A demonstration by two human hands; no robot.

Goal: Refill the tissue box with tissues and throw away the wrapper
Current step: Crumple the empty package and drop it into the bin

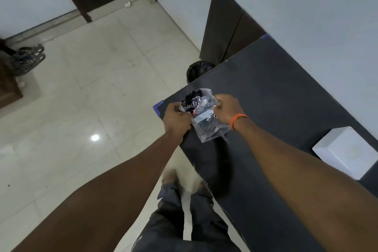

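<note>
The person stands at the near corner of the dark table (286, 92), both arms stretched out over it. Between the hands hangs a clear plastic wrapper (204, 116), printed in black and white, crumpled and held just above the table's corner. The left hand (177, 117) grips the wrapper's left edge, fingers curled tight into a fist around the film. The right hand (227, 108) pinches its right edge from above, fingers closed down on the plastic; an orange wristband (239, 120) circles that wrist. The white tissue box (345, 151) sits on the table, well to the right of the wrapper, near the table's right side. A black-lined bin (197, 72) stands on the tiled floor (92, 88) just beyond the table's far-left edge, partly hidden by it.
</note>
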